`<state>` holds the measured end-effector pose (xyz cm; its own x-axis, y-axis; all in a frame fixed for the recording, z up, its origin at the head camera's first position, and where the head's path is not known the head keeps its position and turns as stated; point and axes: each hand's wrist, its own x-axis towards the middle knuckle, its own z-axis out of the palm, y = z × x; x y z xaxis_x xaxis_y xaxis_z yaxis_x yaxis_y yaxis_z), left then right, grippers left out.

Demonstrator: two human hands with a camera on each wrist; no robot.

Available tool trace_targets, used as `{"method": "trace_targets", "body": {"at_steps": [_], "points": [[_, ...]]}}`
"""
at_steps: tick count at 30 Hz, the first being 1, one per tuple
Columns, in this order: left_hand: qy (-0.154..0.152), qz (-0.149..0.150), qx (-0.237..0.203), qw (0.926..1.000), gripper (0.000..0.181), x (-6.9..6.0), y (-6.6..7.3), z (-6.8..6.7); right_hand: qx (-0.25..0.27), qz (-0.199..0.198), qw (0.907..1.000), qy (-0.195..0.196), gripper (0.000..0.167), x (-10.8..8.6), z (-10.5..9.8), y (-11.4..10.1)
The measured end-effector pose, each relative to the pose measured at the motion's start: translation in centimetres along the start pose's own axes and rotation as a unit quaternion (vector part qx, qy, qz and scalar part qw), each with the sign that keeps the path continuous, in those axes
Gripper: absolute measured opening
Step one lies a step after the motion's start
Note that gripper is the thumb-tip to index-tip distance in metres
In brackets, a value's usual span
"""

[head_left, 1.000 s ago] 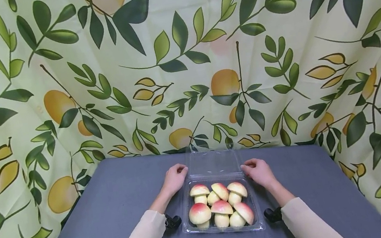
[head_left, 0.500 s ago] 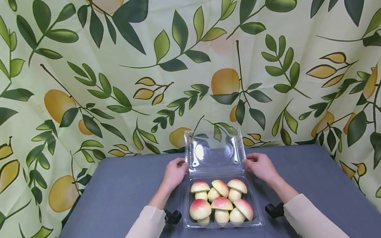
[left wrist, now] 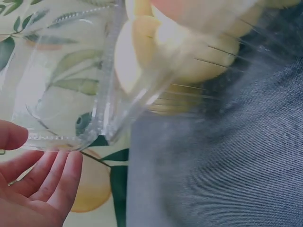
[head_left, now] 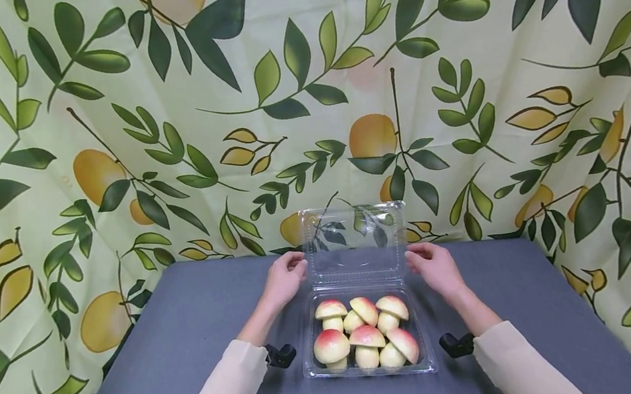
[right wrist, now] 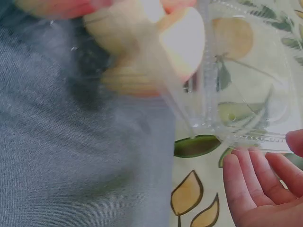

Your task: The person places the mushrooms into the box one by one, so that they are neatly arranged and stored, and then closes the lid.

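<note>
A clear plastic clamshell container (head_left: 370,373) sits on the table, holding several cream mushroom-shaped pieces (head_left: 331,346) with red-tinged caps. Its hinged lid (head_left: 353,242) stands raised at the far side, tilted back. At the lid's left side, my left hand (head_left: 285,281) holds the edge between thumb and fingers; the left wrist view shows the thumb (left wrist: 13,135) on one side and the fingers (left wrist: 57,177) on the other. My right hand (head_left: 437,267) holds the opposite edge likewise, its fingers (right wrist: 258,175) lying along the rim in the right wrist view.
A grey-blue cloth covers the table (head_left: 201,334). Behind it and at both sides hangs a pale curtain (head_left: 305,124) printed with leaves and orange fruit, close to the raised lid. Black wrist cameras (head_left: 281,355) are strapped on both wrists.
The lid has swung up from lying back to a more upright tilt, both hands rising with it at its sides. The container's base shifted only slightly; the mushroom-shaped pieces stay inside.
</note>
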<state>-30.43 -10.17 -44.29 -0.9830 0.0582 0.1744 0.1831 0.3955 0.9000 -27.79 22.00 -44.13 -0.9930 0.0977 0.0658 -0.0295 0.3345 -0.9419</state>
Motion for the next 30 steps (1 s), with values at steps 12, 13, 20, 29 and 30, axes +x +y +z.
{"method": "trace_targets", "body": {"at_steps": [12, 13, 20, 29, 30], "points": [[0.009, 0.021, -0.027, 0.9994, 0.025, -0.9, 1.6, -1.2, 0.038, -0.017, 0.9988, 0.025, 0.039, -1.2, -0.8, -1.2], [0.01, 0.021, -0.028, 0.9993, 0.025, -0.9, 1.8, -1.3, 0.041, -0.017, 0.9987, 0.026, 0.039, -1.3, -0.8, -1.3], [0.007, 0.04, -0.051, 0.9979, 0.027, -1.8, 2.2, -2.0, 0.081, -0.012, 0.9963, 0.026, 0.041, -2.3, -1.2, -1.8], [-0.014, 0.039, -0.078, 0.9961, 0.032, -3.0, 1.9, -2.3, 0.101, -0.001, 0.9947, 0.021, 0.046, -3.7, -1.7, -1.8], [-0.014, 0.039, -0.076, 0.9962, 0.032, -3.1, 1.9, -2.3, 0.1, -0.002, 0.9948, 0.019, 0.045, -3.9, -1.8, -1.8]]}}
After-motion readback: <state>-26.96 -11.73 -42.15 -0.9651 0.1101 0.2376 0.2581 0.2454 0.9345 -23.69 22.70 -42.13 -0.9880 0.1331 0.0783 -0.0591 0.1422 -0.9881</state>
